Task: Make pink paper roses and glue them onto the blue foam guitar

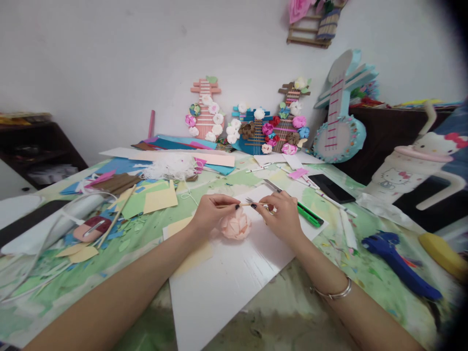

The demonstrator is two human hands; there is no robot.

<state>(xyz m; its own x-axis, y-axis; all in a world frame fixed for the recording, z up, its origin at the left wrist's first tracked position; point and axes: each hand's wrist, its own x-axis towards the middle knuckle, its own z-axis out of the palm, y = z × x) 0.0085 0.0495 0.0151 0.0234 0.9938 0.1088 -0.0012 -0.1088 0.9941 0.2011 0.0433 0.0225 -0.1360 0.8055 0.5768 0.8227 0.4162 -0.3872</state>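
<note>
Bare fingers meet over a thin wooden stick (249,204) as a person works at a worktop (310,297) spread with a stained green cover. The left hand (215,212) pinches one end between thumb and fingertips, while the right hand (280,210) grips the other in the same way, dark polish showing on the nails. A small metal tip shows at the stick between the two hands; what it belongs to is hard to make out. Just below the stick and between the hands sits a pale pink paper flower (237,226), above a white board (219,302); whether flower and stick touch cannot be told. A bracelet (341,289) circles the right wrist. Just beyond the right hand lies a green cutter (309,214), with a black phone (332,188) farther out on that side and a blue glue gun (400,263) beside the right forearm. To the left of the left hand are yellow paper (161,199), paper scraps and a pink and dark red mouse (92,229). Beyond both hands, near the wall, stand a pink lute (206,109), a blue lute (254,134) and a brown lute (288,124), all trimmed with paper flowers.
</note>
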